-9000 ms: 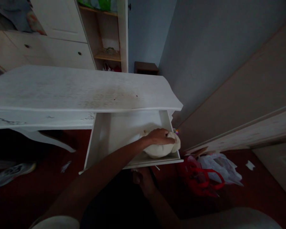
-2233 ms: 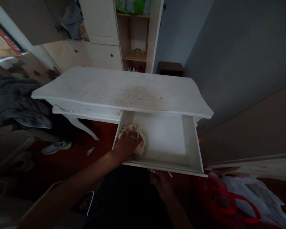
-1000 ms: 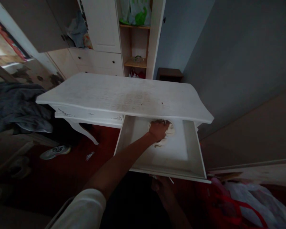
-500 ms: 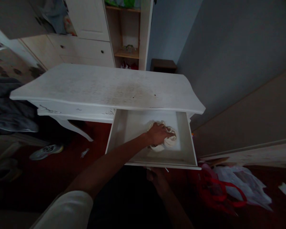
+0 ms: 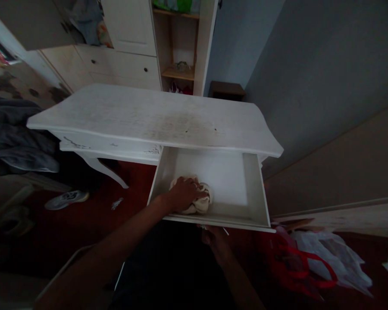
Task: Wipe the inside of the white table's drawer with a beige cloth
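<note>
A white desk (image 5: pixel 148 116) has its right-hand drawer (image 5: pixel 257 189) pulled out. My left hand (image 5: pixel 183 193) reaches into the drawer and presses a crumpled cream cloth (image 5: pixel 202 202) against the drawer floor near the front left. Its fingers are closed over the cloth. My right hand (image 5: pixel 215 241) sits in shadow just under the drawer's front edge, at the drawer front; its fingers are too dark to read.
A white plastic bag with red handles (image 5: pixel 310 267) lies on the red floor at the right. A shoe (image 5: pixel 66 198) lies under the desk at the left. Dark clothes (image 5: pixel 16 137) are heaped at the left. A wardrobe with open shelves (image 5: pixel 181 51) stands behind the desk.
My left hand has dragged the cloth from the drawer's middle right toward its front left. The right hand stays under the drawer front.
</note>
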### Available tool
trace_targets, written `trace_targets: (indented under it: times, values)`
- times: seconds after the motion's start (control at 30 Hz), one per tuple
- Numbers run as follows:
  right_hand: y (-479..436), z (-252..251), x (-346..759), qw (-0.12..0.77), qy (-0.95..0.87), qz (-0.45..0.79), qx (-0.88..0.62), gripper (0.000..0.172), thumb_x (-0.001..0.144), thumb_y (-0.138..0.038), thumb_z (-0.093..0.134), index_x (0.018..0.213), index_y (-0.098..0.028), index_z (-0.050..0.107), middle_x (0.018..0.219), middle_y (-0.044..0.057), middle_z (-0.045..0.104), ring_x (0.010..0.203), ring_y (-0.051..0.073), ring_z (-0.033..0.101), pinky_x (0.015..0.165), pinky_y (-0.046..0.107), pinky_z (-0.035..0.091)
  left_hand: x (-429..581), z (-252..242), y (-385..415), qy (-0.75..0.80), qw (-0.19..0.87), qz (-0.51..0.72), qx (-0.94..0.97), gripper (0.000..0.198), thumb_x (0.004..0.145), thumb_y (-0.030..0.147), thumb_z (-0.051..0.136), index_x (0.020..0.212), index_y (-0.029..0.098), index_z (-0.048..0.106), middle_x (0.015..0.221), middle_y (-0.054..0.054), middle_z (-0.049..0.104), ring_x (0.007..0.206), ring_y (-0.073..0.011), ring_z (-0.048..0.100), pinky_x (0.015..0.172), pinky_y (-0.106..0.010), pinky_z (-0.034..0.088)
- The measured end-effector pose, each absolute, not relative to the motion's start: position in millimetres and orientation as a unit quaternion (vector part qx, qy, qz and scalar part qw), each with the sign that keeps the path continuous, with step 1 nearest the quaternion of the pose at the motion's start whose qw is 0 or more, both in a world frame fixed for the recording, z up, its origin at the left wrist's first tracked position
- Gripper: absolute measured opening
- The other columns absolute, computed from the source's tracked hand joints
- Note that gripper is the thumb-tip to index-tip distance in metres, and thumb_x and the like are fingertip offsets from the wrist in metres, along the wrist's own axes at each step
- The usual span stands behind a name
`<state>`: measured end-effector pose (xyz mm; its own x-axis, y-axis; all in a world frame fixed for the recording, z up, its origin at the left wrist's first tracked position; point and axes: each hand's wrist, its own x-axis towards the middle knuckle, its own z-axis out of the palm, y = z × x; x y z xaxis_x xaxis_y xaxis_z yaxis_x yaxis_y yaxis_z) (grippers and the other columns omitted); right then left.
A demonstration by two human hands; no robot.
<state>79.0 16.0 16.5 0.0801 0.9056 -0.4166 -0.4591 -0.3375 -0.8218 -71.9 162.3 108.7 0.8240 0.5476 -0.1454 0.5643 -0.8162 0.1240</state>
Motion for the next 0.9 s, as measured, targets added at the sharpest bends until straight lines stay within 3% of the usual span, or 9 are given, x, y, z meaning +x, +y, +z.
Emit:
trace_targets:
  times: [0.23, 0.37, 0.63, 0.8, 0.9]
  values:
    - [13, 10, 80, 0.535, -0.224, 0.646, -0.496, 0.029, 0.068, -0.045, 0.076, 0.073, -0.017, 0.072, 0.073, 0.003, 0.069, 0.045, 0.007, 0.039, 0.045, 0.025, 0.03, -127, 150, 152, 0.358, -0.014, -0.005, 0.934, 0.061, 0.087, 0.013, 0.053, 0.139, 0.044, 0.046, 0.148, -0.002, 0.049, 0.13, -0.0293, 0.044, 0.102, -0.049, 0.036]
    - [12, 6, 83, 0.528, -0.224, 0.655, -0.492, 0.031, 0.07, -0.048, 0.076, 0.078, -0.018, 0.072, 0.075, 0.003, 0.069, 0.047, 0.007, 0.039, 0.046, 0.026, 0.03, -143, 183, 170, 0.403, -0.046, 0.052, 0.913, 0.072, 0.082, 0.008, 0.055, 0.142, 0.045, 0.042, 0.151, 0.0, 0.045, 0.136, -0.0304, 0.038, 0.104, -0.05, 0.035]
    - [10, 3, 83, 0.53, -0.196, 0.654, -0.502, 0.031, 0.068, -0.046, 0.079, 0.08, -0.018, 0.072, 0.079, 0.004, 0.07, 0.047, 0.006, 0.038, 0.046, 0.026, 0.029, -157, 180, 215, 0.449, 0.018, 0.156, 0.88, 0.072, 0.078, 0.017, 0.058, 0.146, 0.032, 0.042, 0.147, -0.005, 0.05, 0.13, -0.0255, 0.048, 0.104, -0.045, 0.041]
    - [10, 5, 82, 0.533, -0.193, 0.656, -0.499, 0.031, 0.067, -0.045, 0.078, 0.08, -0.018, 0.072, 0.073, 0.002, 0.068, 0.048, 0.007, 0.037, 0.047, 0.026, 0.028, -164, 173, 183, 0.429, 0.075, 0.168, 0.884, 0.07, 0.073, 0.015, 0.058, 0.141, 0.031, 0.05, 0.134, -0.002, 0.062, 0.121, -0.0227, 0.055, 0.103, -0.044, 0.044]
    - [10, 6, 82, 0.536, -0.191, 0.66, -0.491, 0.028, 0.069, -0.044, 0.078, 0.082, -0.019, 0.073, 0.077, 0.002, 0.069, 0.048, 0.007, 0.038, 0.047, 0.025, 0.029, -171, 168, 154, 0.44, 0.094, 0.209, 0.868, 0.064, 0.075, 0.015, 0.056, 0.139, 0.026, 0.052, 0.134, -0.004, 0.062, 0.119, -0.0207, 0.057, 0.102, -0.041, 0.047]
